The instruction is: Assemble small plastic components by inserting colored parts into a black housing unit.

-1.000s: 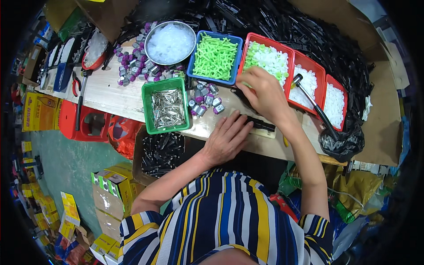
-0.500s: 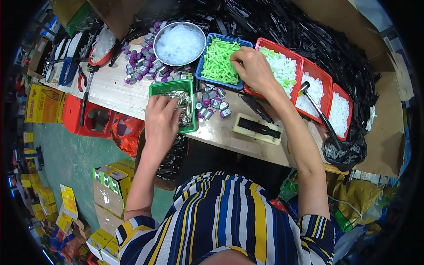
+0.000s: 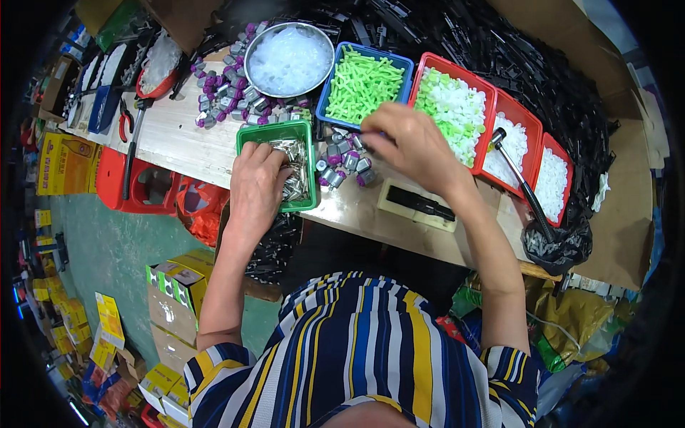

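Observation:
My left hand [image 3: 258,184] is over the near left side of a green bin [image 3: 311,171] of thin metal pins [image 3: 295,184]. Its fingers are curled down among the pins, and the fingertips are hidden. My right hand [image 3: 414,146] hovers bent at the near right corner of a blue bin [image 3: 408,71] filled with bright green plastic pieces [image 3: 364,84]. Thumb and forefinger are drawn together; anything between them is too blurred to make out. Just below those fingertips lie several small grey metal parts with purple ends [image 3: 344,158], like little motors.
A cream block with a black part [image 3: 428,203] lies near the table edge. Red bins [image 3: 492,107] of white and green pieces stand right, a hammer [image 3: 524,182] across them. A metal bowl [image 3: 289,60] of clear pieces stands behind, with black parts [image 3: 499,57] heaped beyond.
My right hand has come back from above the blue bin toward me, down to the purple-ended parts. My left hand stays in the green bin, its fingers drawn closer together.

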`<state>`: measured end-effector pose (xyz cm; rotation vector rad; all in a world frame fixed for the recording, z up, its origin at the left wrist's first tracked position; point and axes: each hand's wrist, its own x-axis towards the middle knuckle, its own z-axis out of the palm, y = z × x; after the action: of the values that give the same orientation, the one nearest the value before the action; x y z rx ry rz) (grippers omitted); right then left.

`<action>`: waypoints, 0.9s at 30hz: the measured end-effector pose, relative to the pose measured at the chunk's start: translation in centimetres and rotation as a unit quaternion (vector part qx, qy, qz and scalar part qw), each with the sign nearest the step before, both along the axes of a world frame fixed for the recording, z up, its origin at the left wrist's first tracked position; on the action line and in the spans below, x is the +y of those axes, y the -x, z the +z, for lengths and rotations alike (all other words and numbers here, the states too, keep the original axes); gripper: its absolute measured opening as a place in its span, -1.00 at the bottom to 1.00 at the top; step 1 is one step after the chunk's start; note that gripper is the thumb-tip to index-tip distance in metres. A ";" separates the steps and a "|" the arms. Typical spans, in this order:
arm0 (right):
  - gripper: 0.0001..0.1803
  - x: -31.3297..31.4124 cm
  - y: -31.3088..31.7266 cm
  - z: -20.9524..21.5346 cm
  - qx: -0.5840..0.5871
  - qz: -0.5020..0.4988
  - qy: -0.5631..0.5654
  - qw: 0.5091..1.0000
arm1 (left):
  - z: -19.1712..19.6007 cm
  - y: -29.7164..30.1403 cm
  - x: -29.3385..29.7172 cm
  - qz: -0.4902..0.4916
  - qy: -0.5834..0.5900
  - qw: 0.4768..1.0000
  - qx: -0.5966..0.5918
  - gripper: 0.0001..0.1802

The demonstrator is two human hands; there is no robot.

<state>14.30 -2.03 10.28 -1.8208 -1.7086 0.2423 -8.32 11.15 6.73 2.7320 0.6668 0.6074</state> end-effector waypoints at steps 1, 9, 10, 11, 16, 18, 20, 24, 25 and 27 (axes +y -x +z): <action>-0.77 -0.7 0.8 0.0 0.026 0.031 0.031 0.999 | -0.1 0.0 0.0 0.003 0.003 1.000 0.001 -0.86; -0.57 -1.4 4.0 -3.4 -0.077 -0.021 0.061 0.995 | 0.5 -0.1 -0.2 -0.017 0.006 0.999 -0.049 -0.80; -0.57 -1.4 4.0 -3.5 -0.065 -0.031 0.051 0.996 | 1.0 -0.1 -0.6 -0.019 0.005 0.999 -0.048 -0.80; -0.57 -1.5 3.8 -3.7 -0.064 -0.032 0.050 0.996 | 1.6 -0.1 -1.2 -0.014 0.015 0.997 -0.077 -0.79; -0.62 -2.3 3.4 -3.2 0.131 -0.041 0.026 0.990 | 1.4 -1.4 -4.9 -0.029 0.104 0.977 -0.185 -0.80; -0.60 -3.1 3.4 -1.5 0.198 -0.023 0.024 0.980 | 1.0 -1.9 -6.5 -0.015 0.246 0.950 -0.191 -0.73; -0.57 -4.0 3.0 -1.1 0.263 -0.006 0.022 0.964 | 0.1 -2.5 -7.7 -0.021 0.460 0.854 -0.243 -0.65; -0.52 -5.6 2.7 -0.7 0.528 0.069 0.058 0.845 | 0.4 -3.9 -8.6 -0.049 0.709 0.648 -0.275 -0.58; -0.50 -5.9 2.8 -0.3 0.582 0.088 0.069 0.806 | 0.2 -4.0 -8.7 -0.050 0.709 0.648 -0.274 -0.58; -0.52 -6.4 3.3 -0.9 0.593 0.074 0.044 0.801 | 0.0 -4.1 -9.0 -0.049 0.738 0.617 -0.268 -0.66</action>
<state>11.01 -8.41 9.39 -1.0776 -0.8838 1.2399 -4.17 2.13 6.68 0.9238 0.4515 0.4331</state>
